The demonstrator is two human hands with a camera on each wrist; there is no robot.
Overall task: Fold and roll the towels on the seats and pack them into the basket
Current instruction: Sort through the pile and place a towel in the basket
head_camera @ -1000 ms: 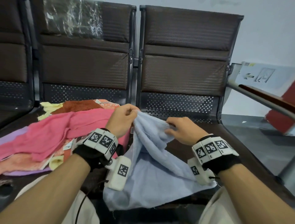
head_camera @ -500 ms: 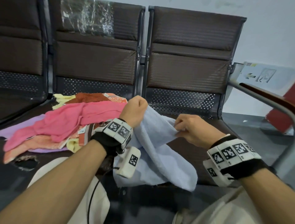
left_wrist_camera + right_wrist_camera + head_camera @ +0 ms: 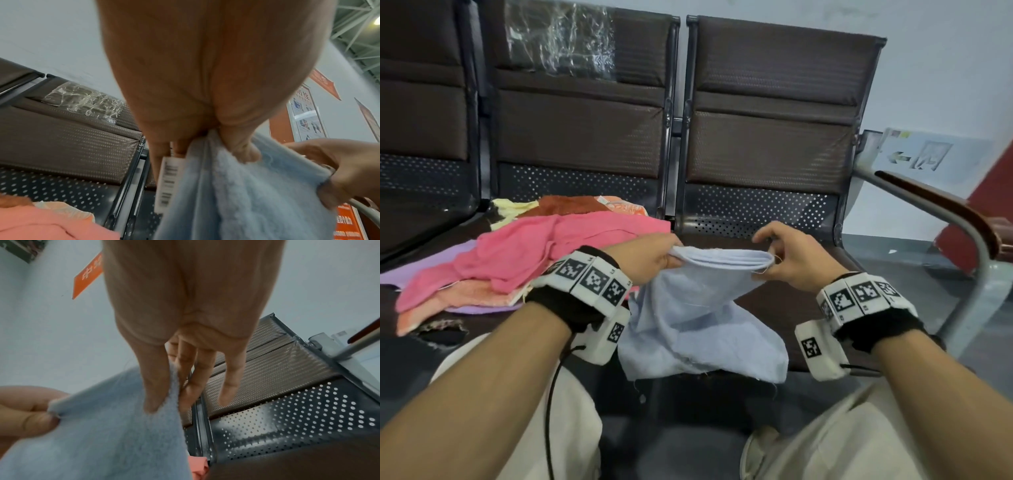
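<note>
A light blue towel [image 3: 702,318] hangs doubled over the front of the right seat [image 3: 774,301], its top edge stretched between my hands. My left hand [image 3: 654,260] grips the left end of that edge, thumb and fingers curled round the blue towel [image 3: 246,194]; a white barcode tag [image 3: 167,181] dangles beside them. My right hand [image 3: 787,260] pinches the right end between thumb and forefinger, the other fingers [image 3: 228,382] held out straight above the blue towel [image 3: 113,426]. A heap of towels lies on the middle seat, a pink one [image 3: 544,250] on top. No basket is in view.
Dark brown perforated seat backs [image 3: 774,113] stand close behind the hands. A metal armrest with a wooden top [image 3: 945,212] curves at the right. Under the pink towel lie orange [image 3: 472,294], lilac [image 3: 424,267] and yellow [image 3: 513,209] ones. My knees are below.
My hands have drawn apart, pulling the blue towel's top edge into a straight line. The towel now hangs in a doubled sheet instead of a bunched fold.
</note>
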